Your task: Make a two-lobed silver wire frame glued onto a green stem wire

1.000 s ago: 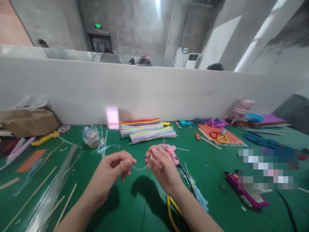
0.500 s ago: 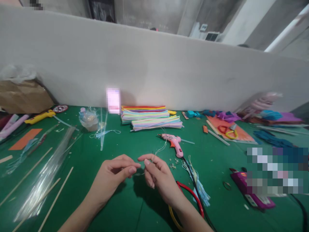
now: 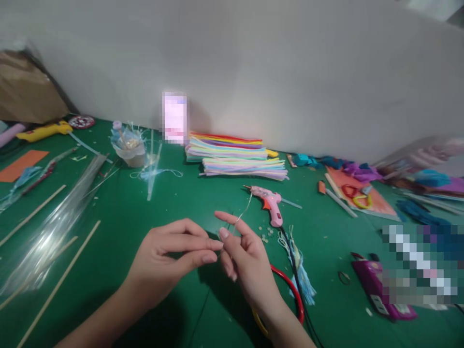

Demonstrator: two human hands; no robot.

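Note:
My right hand (image 3: pixel 244 253) is closed in a pinch on a thin pale cord (image 3: pixel 243 212), its index finger stretched out to the left. The cord runs up towards the nozzle end of a pink glue gun (image 3: pixel 271 205). The fingers of my left hand (image 3: pixel 174 251) are drawn together, and their tips meet those of the right. Whatever lies between the left fingertips is too small to make out. Close to my right hand are several small clear discs (image 3: pixel 266 234) and blue tassels (image 3: pixel 306 275). A red-and-yellow loop handle (image 3: pixel 293 285) lies partly under my right forearm.
Bundles of pastel pipe cleaners (image 3: pixel 239 159) lie at the back below the grey partition (image 3: pixel 253 72). On the left are wooden sticks (image 3: pixel 65 275), clear plastic film (image 3: pixel 54 222) and a cup (image 3: pixel 132 152). A purple packet (image 3: pixel 380 290) and scissors (image 3: pixel 357 195) lie on the right.
The view has tilted downward. My left fingertips have moved right and now meet the right ones. My right hand keeps its pinch on the cord.

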